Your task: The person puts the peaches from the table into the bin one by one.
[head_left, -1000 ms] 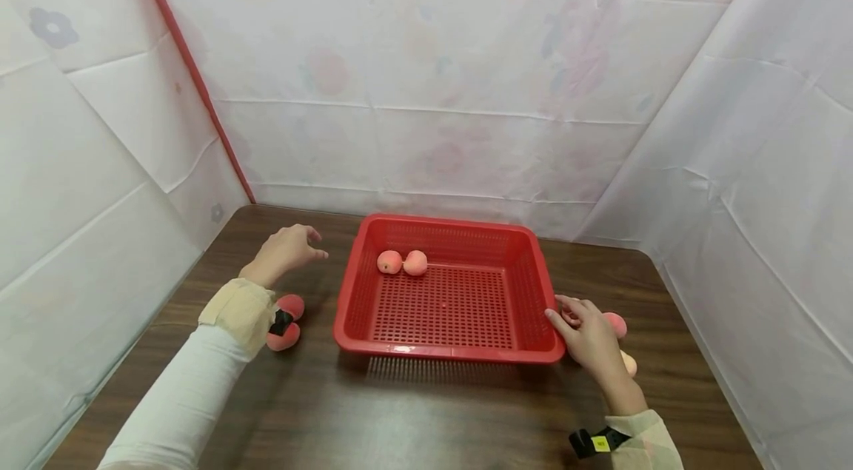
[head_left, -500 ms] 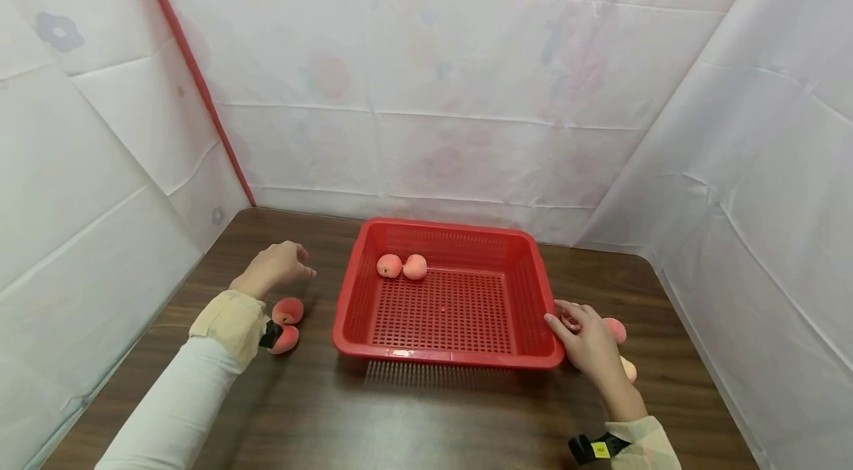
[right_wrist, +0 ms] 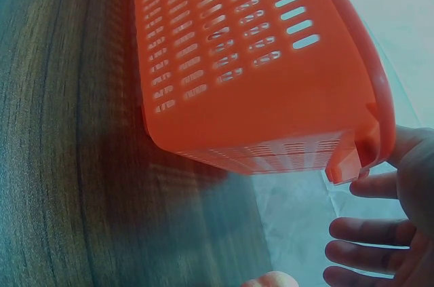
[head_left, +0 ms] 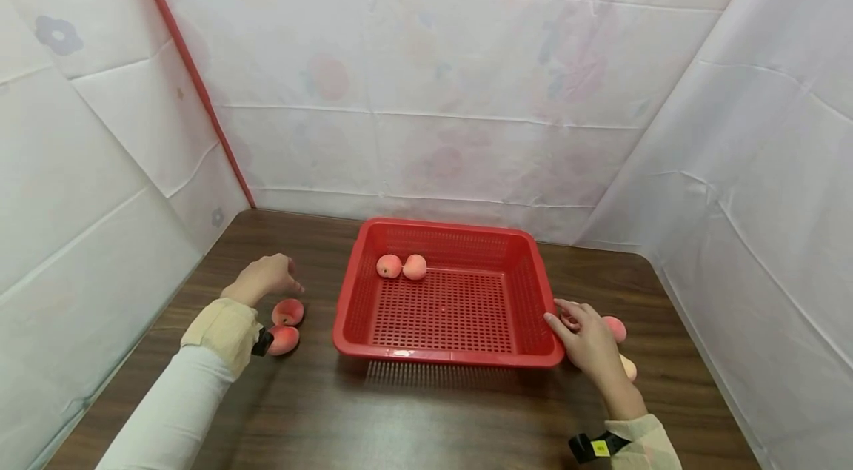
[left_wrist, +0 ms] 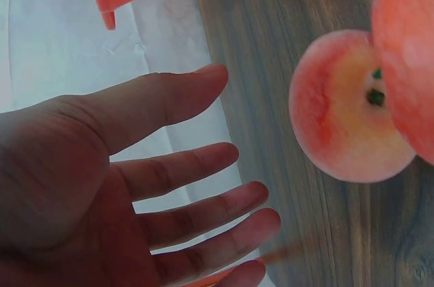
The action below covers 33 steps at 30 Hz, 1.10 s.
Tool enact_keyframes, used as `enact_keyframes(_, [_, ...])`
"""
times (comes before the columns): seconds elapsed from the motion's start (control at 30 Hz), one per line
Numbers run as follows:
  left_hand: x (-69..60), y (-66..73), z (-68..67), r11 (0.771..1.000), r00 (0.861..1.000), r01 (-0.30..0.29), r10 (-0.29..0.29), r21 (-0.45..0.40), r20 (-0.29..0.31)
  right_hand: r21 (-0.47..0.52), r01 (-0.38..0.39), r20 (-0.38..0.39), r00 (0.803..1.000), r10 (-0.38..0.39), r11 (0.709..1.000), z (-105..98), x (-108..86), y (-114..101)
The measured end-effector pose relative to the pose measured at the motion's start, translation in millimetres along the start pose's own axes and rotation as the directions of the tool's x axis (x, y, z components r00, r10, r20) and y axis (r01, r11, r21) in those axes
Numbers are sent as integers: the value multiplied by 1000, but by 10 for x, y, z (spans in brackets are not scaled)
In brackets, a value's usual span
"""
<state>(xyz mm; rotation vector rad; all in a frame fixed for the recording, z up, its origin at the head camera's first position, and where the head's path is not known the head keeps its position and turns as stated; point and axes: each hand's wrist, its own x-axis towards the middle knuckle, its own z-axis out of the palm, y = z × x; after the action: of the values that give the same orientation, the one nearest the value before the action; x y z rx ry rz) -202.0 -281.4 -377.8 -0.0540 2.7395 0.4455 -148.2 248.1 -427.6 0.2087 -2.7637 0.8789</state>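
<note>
A red plastic basket (head_left: pixel 443 355) with slotted walls stands on the table, two pink peaches (head_left: pixel 402 267) side by side at its back left. My left hand (head_left: pixel 265 277) hovers left of the basket with nothing in it; in the left wrist view its fingers (left_wrist: pixel 203 209) are extended and spread. Close by that hand, two more peaches (head_left: pixel 286 326) lie on the table, apart from the fingers. At the basket's right side, my right hand (head_left: pixel 586 337) holds the rim between thumb and index finger. The right wrist view shows its other fingers (right_wrist: pixel 366 256) stretched out below the rim.
Right of my right hand lie a pink peach (head_left: pixel 614 329) and a yellowish fruit (head_left: pixel 628 368), partly hidden by the hand. Pale printed cloth (head_left: pixel 426 85) hangs behind and on both sides of the brown wooden table (head_left: pixel 400 425).
My left hand has drawn back toward me and slightly left, closer to the two peaches on the left. My right hand and the basket stay in place.
</note>
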Motion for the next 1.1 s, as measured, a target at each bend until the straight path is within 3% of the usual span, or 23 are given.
enact_keyframes(0.67, [-44,-58,112,1000,999,7,-8,27,45,-7,-19,18,1000,19,1000,28,-4,40])
enact_keyframes(1.1, [-68,-12,173,999,995,17,-13,-35,98,-2,-19,18,1000,19,1000,21,8,35])
